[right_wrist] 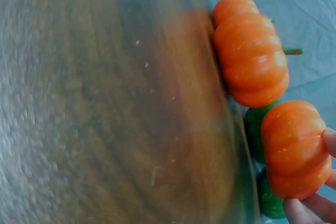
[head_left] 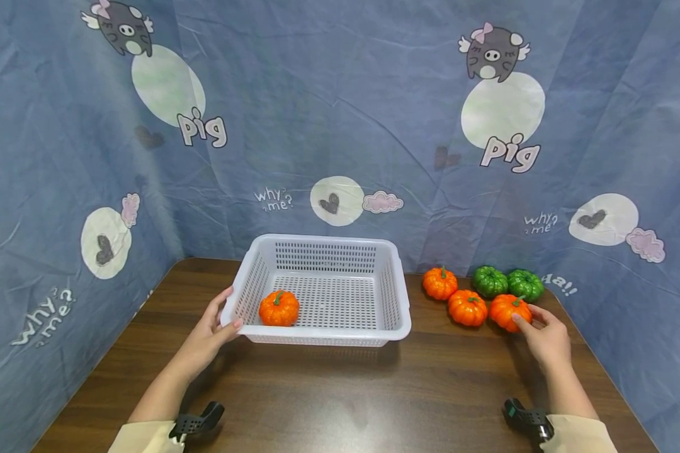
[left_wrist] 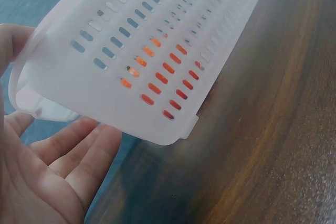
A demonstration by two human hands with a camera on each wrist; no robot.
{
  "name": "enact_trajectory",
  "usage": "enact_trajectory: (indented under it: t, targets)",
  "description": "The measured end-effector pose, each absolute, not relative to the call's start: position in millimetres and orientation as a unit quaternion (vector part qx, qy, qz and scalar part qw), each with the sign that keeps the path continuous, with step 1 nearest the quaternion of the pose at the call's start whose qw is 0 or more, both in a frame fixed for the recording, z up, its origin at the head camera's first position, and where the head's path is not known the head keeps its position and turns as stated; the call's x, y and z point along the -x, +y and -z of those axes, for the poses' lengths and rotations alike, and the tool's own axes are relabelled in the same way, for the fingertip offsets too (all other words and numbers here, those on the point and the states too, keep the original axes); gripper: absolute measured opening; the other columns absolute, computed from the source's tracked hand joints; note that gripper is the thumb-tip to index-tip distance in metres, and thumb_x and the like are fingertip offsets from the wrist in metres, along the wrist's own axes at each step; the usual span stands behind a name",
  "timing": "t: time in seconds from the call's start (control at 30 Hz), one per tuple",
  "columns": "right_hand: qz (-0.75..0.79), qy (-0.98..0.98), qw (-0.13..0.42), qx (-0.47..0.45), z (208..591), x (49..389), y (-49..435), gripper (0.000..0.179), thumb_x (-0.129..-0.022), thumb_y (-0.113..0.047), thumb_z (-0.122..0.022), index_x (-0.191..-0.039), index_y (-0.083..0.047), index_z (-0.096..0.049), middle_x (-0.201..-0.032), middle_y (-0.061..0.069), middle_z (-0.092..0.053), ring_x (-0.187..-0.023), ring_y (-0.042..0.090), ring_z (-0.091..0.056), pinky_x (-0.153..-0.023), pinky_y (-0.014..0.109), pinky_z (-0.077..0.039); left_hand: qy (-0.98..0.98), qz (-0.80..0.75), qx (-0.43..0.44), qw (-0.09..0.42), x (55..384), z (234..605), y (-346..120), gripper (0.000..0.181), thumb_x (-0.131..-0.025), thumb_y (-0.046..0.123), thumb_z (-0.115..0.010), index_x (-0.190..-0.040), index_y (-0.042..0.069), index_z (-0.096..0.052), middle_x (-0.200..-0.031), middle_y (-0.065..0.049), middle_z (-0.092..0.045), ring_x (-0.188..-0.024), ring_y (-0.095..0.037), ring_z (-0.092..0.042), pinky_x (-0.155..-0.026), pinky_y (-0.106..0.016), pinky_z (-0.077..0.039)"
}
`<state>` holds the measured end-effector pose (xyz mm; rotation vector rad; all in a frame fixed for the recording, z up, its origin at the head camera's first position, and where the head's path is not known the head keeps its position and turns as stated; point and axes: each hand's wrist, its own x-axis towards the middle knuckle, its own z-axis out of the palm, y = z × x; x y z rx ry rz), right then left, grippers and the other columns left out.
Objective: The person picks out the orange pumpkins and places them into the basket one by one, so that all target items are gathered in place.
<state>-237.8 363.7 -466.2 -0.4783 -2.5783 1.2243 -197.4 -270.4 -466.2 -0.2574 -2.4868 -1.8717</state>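
My left hand (head_left: pixel 208 333) grips the near left corner of a white plastic basket (head_left: pixel 323 333), thumb over the rim and other fingers along the outside. Inside the basket, toward its left, lies one small orange pumpkin (head_left: pixel 279 308); in the left wrist view its orange shows through the slots. On the right, my right hand (head_left: pixel 549 340) holds another orange pumpkin (right_wrist: pixel 294 148) between thumb and fingers. Just left of that one sits an orange pumpkin (head_left: pixel 467 307), with a further orange pumpkin (head_left: pixel 439 283) behind it. Two green pumpkins, one at the left (head_left: pixel 490 281) and one at the right (head_left: pixel 525 285), stand behind the held one.
The brown wooden table (head_left: pixel 340 396) runs back to a blue cloth curtain (head_left: pixel 328 113) printed with pigs, which also closes off both sides. Each wrist wears a black band, one on the left (head_left: pixel 197 423) and one on the right (head_left: pixel 528 418).
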Motion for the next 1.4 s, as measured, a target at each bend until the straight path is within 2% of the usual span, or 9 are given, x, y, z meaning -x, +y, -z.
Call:
enact_trajectory:
  t: [0.5, 0.63, 0.73, 0.8, 0.9, 1.03, 1.17, 1.27, 1.4]
  targets:
    - [-0.424, -0.887, 0.120, 0.136, 443.6, 226.5, 351.5, 0.065, -0.096, -0.035, -0.067, -0.141, 0.008, -0.048, -0.135, 0.035, -0.053, -0.121, 0.041, -0.057, -0.062, 0.005, -0.044, -0.791, 0.606, 0.088, 0.008, 193.9, 464.3, -270.6, 0.076, -0.101, 0.011, -0.057, -0.160, 0.015, -0.009, -0.152, -0.031, -0.030, -0.126, -0.040, -0.046, -0.088, -0.018, -0.048]
    - [-0.439, -0.885, 0.112, 0.108, 433.9, 222.5, 347.3, 0.066, -0.096, -0.033, -0.068, -0.141, 0.010, -0.047, -0.133, 0.036, -0.054, -0.102, 0.012, -0.066, -0.064, 0.008, -0.048, -0.789, 0.607, 0.092, 0.008, 194.2, 464.6, -272.2, 0.077, -0.101, 0.010, -0.057, -0.160, 0.015, -0.010, -0.151, -0.032, -0.032, -0.123, -0.031, -0.050, -0.088, -0.018, -0.049]
    - [-0.438, -0.888, 0.117, 0.082, 426.9, 219.2, 344.2, 0.064, -0.096, -0.032, -0.069, -0.140, 0.010, -0.049, -0.131, 0.035, -0.056, -0.089, -0.013, -0.054, -0.066, 0.006, -0.047, -0.789, 0.608, 0.093, 0.005, 194.7, 465.3, -272.5, 0.077, -0.101, 0.011, -0.058, -0.160, 0.015, -0.009, -0.152, -0.032, -0.031, -0.124, -0.034, -0.050, -0.088, -0.019, -0.049]
    - [-0.428, -0.893, 0.123, 0.065, 422.4, 218.0, 342.5, 0.063, -0.096, -0.031, -0.069, -0.139, 0.009, -0.050, -0.130, 0.034, -0.057, -0.086, -0.017, -0.051, -0.067, 0.005, -0.045, -0.787, 0.610, 0.092, 0.005, 195.1, 465.8, -272.4, 0.077, -0.101, 0.011, -0.058, -0.160, 0.015, -0.010, -0.152, -0.032, -0.031, -0.125, -0.038, -0.048, -0.088, -0.019, -0.049]
    - [-0.405, -0.904, 0.128, 0.043, 415.7, 217.1, 339.5, 0.062, -0.095, -0.033, -0.069, -0.138, 0.009, -0.052, -0.129, 0.033, -0.058, -0.094, -0.003, -0.061, -0.068, 0.004, -0.043, -0.785, 0.613, 0.091, 0.006, 195.6, 466.3, -272.0, 0.077, -0.100, 0.010, -0.058, -0.160, 0.015, -0.010, -0.152, -0.031, -0.030, -0.126, -0.043, -0.045, -0.088, -0.020, -0.050]
    - [-0.400, -0.909, 0.120, 0.021, 406.2, 215.4, 333.5, 0.063, -0.096, -0.034, -0.069, -0.139, 0.009, -0.051, -0.130, 0.032, -0.058, -0.110, 0.031, -0.064, -0.068, 0.006, -0.045, -0.785, 0.613, 0.090, 0.006, 195.7, 465.7, -271.2, 0.077, -0.100, 0.011, -0.058, -0.160, 0.016, -0.010, -0.152, -0.030, -0.029, -0.127, -0.044, -0.044, -0.089, -0.021, -0.050]
    - [-0.407, -0.906, 0.120, 0.003, 396.8, 213.5, 326.4, 0.063, -0.095, -0.034, -0.069, -0.139, 0.008, -0.051, -0.129, 0.031, -0.060, -0.100, 0.006, -0.066, -0.070, 0.005, -0.044, -0.785, 0.613, 0.091, 0.007, 195.7, 463.9, -270.3, 0.077, -0.100, 0.012, -0.059, -0.161, 0.017, -0.010, -0.153, -0.030, -0.030, -0.127, -0.045, -0.044, -0.090, -0.023, -0.051]
    - [-0.414, -0.901, 0.125, -0.010, 390.2, 211.8, 319.6, 0.063, -0.095, -0.033, -0.070, -0.139, 0.008, -0.052, -0.128, 0.030, -0.061, -0.089, -0.018, -0.052, -0.071, 0.004, -0.044, -0.783, 0.615, 0.091, 0.007, 195.5, 463.4, -270.6, 0.077, -0.100, 0.012, -0.059, -0.161, 0.017, -0.011, -0.153, -0.030, -0.030, -0.127, -0.045, -0.044, -0.090, -0.023, -0.051]
    - [-0.423, -0.897, 0.126, -0.022, 381.8, 209.7, 308.9, 0.062, -0.095, -0.033, -0.071, -0.139, 0.006, -0.053, -0.128, 0.029, -0.061, -0.089, -0.020, -0.050, -0.072, 0.005, -0.044, -0.783, 0.614, 0.093, 0.004, 195.4, 465.1, -272.7, 0.077, -0.100, 0.013, -0.058, -0.161, 0.018, -0.011, -0.153, -0.029, -0.030, -0.127, -0.043, -0.045, -0.090, -0.023, -0.051]
